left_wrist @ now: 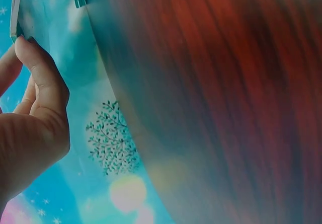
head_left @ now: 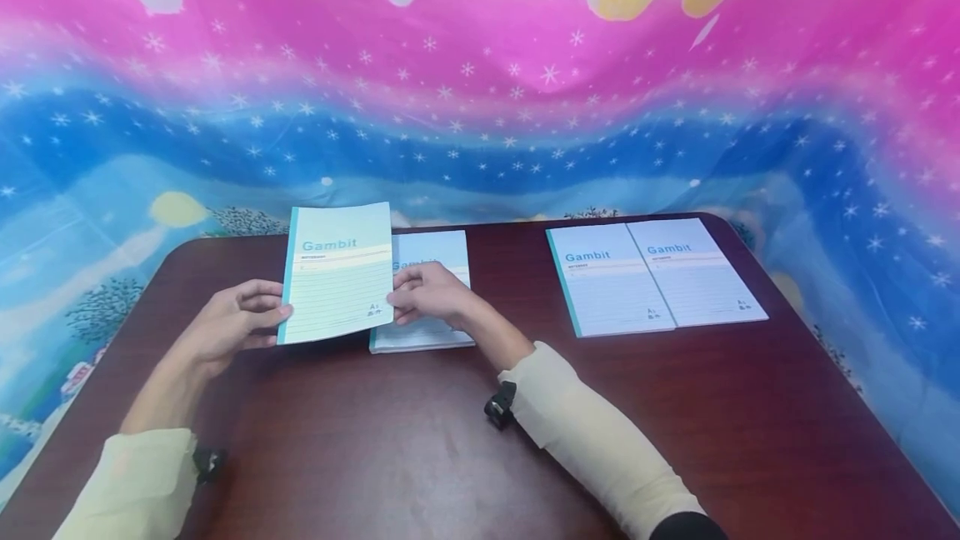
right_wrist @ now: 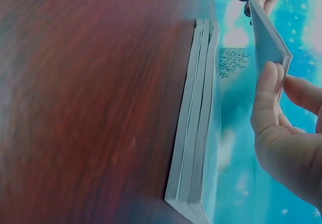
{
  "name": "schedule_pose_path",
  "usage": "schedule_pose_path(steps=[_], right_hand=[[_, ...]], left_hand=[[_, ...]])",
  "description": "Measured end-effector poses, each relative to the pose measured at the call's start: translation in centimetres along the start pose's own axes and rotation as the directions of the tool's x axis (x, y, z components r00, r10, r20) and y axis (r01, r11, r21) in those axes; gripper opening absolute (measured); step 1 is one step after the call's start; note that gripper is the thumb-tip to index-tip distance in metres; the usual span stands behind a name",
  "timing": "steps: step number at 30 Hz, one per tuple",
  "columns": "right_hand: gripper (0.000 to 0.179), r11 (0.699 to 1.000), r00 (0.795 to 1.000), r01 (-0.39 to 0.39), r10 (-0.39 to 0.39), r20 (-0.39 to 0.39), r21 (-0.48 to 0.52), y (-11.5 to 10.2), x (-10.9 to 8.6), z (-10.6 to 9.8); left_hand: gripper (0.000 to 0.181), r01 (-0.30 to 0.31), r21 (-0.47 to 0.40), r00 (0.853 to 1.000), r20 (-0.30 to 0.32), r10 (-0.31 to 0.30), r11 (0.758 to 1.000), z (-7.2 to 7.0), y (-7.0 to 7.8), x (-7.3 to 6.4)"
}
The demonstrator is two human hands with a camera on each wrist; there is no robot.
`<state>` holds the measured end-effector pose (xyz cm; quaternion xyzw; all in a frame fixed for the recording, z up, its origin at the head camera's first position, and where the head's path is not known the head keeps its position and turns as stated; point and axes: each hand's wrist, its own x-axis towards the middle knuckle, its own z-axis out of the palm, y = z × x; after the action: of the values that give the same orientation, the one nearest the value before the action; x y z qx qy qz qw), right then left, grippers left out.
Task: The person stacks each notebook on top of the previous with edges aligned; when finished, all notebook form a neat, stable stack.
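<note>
Both hands hold up a pale "Gambit" notebook (head_left: 337, 282) with a green spine. At its left, spine-side edge the left hand (head_left: 225, 319) pinches it near the lower corner. The right hand (head_left: 435, 294) pinches the opposite edge, thumb on one face and fingers on the other in the right wrist view. Partly behind the raised notebook and right hand lies a stack of notebooks (head_left: 442, 246). From the right wrist camera, the stack's layered page edges (right_wrist: 193, 123) show. The left wrist view catches only a sliver of the held notebook (left_wrist: 15, 12) at the thumb tip.
Two more "Gambit" notebooks, a left one (head_left: 611, 294) and a right one (head_left: 697, 282), lie side by side at the table's right back. The dark wooden table (head_left: 390, 457) meets a colourful printed cloth (head_left: 480, 82) behind it.
</note>
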<state>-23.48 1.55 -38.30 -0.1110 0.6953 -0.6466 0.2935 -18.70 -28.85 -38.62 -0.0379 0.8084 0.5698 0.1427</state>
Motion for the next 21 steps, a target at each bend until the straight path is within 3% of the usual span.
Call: schedule_pose_path(steps=[7,21], right_hand=[[0.03,1.0,1.0,-0.001,0.001,-0.008,-0.021,-0.1,-0.7,-1.1],[0.025,0.997,0.999,0.019,-0.022,-0.037,-0.075,0.3,-2.1,-3.3]], left_hand=[[0.056,-0.004,-0.014,1.0,-0.002,0.004,1.0,1.1,0.7,0.4],[0.047,-0.041,-0.02,0.999,0.005,0.042,0.999,3.3,2.2,0.9]])
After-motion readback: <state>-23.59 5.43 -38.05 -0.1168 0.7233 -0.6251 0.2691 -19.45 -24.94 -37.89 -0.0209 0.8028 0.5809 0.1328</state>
